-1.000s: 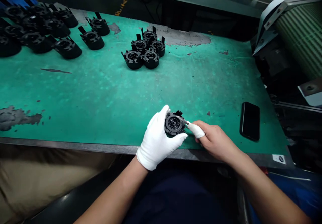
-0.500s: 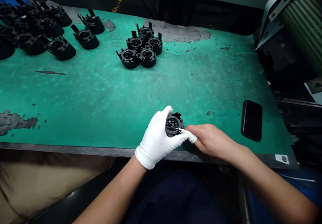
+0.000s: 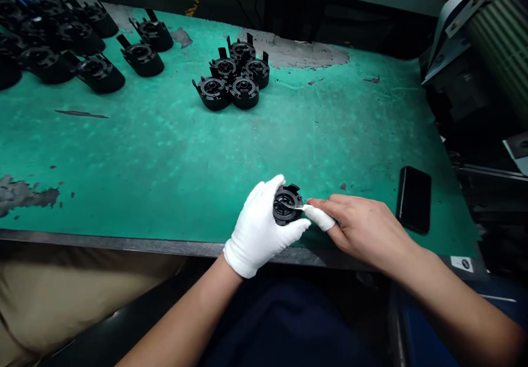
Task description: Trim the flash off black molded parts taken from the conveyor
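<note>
My left hand (image 3: 258, 226), in a white glove, is wrapped round a round black plastic housing (image 3: 285, 206) near the front edge of the table. The housing's open, ribbed face is turned up, and a tab stands at its far rim. My right hand (image 3: 357, 221) has no glove, only a white cover on the thumb. It pinches a thin metal blade (image 3: 297, 208), whose slightly curved tip lies over the inside of the housing. The handle of the blade is hidden in my right hand.
Several similar black housings (image 3: 244, 87) stand in a cluster on the green table mat (image 3: 173, 152); more housings (image 3: 99, 72) crowd the far left. A black phone (image 3: 414, 199) lies at the right. Dark machinery (image 3: 466, 89) rises beyond the table's right edge.
My right hand has shifted slightly right and its fingers look straighter. The blade sits at a different angle over the housing. My left hand keeps its hold.
</note>
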`<state>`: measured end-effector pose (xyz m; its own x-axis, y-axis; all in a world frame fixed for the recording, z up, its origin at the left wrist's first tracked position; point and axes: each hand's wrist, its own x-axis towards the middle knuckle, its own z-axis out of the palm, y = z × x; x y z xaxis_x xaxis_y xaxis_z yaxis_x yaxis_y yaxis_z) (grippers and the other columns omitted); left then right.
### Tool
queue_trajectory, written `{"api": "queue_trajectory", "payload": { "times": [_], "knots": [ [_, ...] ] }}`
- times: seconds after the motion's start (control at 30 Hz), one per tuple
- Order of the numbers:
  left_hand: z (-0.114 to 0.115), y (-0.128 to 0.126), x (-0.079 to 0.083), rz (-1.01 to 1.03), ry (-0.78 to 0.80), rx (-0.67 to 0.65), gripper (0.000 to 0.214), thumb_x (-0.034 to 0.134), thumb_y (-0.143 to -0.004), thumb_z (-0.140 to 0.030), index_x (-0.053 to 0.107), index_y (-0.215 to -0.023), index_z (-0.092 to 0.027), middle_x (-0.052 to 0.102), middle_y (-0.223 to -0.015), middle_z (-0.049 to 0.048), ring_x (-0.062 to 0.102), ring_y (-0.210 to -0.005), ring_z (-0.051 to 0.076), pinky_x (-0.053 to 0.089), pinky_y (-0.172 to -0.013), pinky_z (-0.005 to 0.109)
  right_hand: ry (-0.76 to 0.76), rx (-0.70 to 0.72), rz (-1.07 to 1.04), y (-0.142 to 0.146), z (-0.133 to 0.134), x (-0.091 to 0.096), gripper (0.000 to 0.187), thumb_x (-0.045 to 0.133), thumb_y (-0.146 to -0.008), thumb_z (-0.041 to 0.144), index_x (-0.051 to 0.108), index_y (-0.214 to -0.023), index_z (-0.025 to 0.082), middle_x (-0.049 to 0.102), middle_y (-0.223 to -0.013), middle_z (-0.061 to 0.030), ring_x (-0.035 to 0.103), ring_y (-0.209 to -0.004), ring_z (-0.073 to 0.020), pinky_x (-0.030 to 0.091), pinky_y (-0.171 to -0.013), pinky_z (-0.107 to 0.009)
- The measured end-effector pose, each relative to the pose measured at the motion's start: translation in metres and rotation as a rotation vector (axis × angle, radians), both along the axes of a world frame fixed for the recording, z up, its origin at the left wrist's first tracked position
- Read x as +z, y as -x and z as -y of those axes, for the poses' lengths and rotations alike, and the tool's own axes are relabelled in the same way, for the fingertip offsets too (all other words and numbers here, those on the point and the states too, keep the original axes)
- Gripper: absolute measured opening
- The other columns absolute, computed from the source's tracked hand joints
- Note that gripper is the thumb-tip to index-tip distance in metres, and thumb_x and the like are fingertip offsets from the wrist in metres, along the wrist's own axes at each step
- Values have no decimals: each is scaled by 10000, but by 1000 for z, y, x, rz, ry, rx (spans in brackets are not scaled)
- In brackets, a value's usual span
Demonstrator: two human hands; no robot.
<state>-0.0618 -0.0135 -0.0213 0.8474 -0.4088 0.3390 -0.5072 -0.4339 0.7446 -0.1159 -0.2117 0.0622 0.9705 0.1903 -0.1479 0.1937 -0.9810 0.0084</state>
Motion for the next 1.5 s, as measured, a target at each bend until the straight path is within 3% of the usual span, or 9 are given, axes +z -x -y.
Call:
{"api": "queue_trajectory", "payload": {
  "times": [0.17,0.37,0.5,0.63,0.9,1.07,1.3,1.4,1.5],
  "knots": [
    [1,1,0,3,19,7,906,780,-743,-514,344,-1458,-169,540,-1408,163,522,-1328,330,431,-1142,510,77,-40,25,-4,-1,1,372,473,-965,324,639,-1296,364,748,-986,-9,708,-847,-235,441,-551,-301],
    [2,22,0,118,25,178,569,764,-797,-479,551,-1248,-205,496,-1413,177,436,-1396,345,419,-1137,544,-314,-106,64,5,15,-2,370,405,-1016,371,672,-1260,297,734,-1190,-22,695,-1048,-239,547,-878,-379],
    [3,32,-2,227,49,163,172,753,-833,-327,640,-914,-224,494,-1430,126,452,-1387,315,426,-1130,546,-464,-149,103,14,24,-8,358,435,-1011,392,689,-1228,265,720,-1230,-46,681,-1104,-258,558,-914,-393],
    [6,34,2,214,39,140,123,725,-848,-282,624,-824,-215,468,-1471,117,471,-1376,301,440,-1117,526,-525,-171,103,19,28,-15,344,454,-1008,387,680,-1234,258,718,-1232,-47,685,-1099,-249,564,-920,-382],
    [18,18,6,122,39,246,593,813,-724,-524,549,-1123,-174,489,-1410,207,475,-1358,326,453,-1088,496,-596,-163,142,15,39,-20,331,476,-1004,381,680,-1234,259,705,-1263,-35,663,-1152,-244,553,-945,-353],
    [25,5,4,126,65,211,473,819,-715,-521,495,-864,-212,611,-1151,131,606,-1177,286,521,-980,460,-606,-152,142,10,46,-22,334,467,-1005,391,698,-1214,271,719,-1234,-32,674,-1130,-257,557,-947,-384],
    [2,-15,8,95,2,-26,503,857,-683,-440,466,-916,-229,592,-1258,131,590,-1215,281,510,-1025,452,-609,-153,122,8,52,-29,355,455,-994,367,693,-1235,262,722,-1230,-53,688,-1111,-262,580,-898,-374],
    [-18,-21,16,47,-48,-148,591,873,-667,-447,510,-1080,-231,566,-1328,126,571,-1255,292,492,-1073,467,-636,-154,99,9,51,-34,351,464,-986,358,694,-1230,254,725,-1223,-56,694,-1096,-260,582,-893,-377],
    [-23,-13,21,39,-65,-101,964,870,-626,-560,397,-1393,-220,472,-1451,162,471,-1367,346,409,-1155,531,-653,-160,76,10,50,-37,361,451,-998,369,675,-1252,244,709,-1258,-59,675,-1133,-256,562,-935,-390]
  ]
}}
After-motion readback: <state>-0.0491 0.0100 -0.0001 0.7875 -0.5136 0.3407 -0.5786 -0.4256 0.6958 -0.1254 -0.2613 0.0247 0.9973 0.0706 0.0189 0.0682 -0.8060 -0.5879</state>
